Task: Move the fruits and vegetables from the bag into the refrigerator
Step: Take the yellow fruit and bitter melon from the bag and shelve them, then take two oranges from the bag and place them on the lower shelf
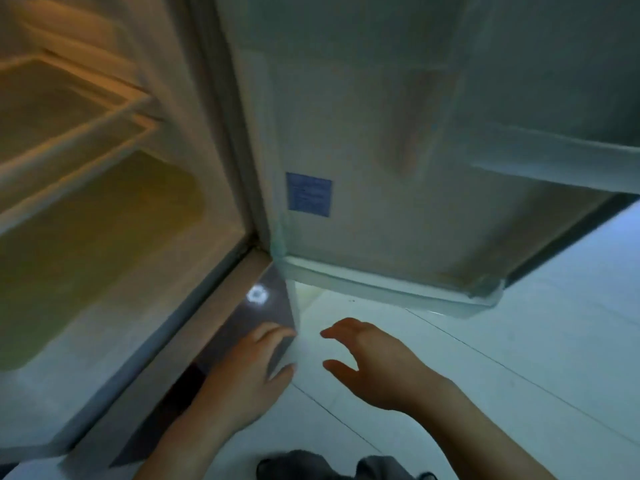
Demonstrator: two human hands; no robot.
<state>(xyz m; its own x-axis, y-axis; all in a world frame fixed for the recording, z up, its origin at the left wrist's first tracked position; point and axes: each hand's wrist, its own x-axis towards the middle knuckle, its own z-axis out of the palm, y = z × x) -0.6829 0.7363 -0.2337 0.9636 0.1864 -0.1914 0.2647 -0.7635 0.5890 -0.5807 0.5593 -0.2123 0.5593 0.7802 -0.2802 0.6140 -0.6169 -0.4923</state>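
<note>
With your left hand (256,372) and right hand (367,362) both loose-fingered and empty at 6 o'clock, the fridge (104,237) open at 10 and no bag or produce in view, you risk bumping the door (398,168) at 1 o'clock while turning to find them.

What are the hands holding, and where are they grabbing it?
Nothing is held. The left hand and right hand are both open and empty, near the open refrigerator.
</note>
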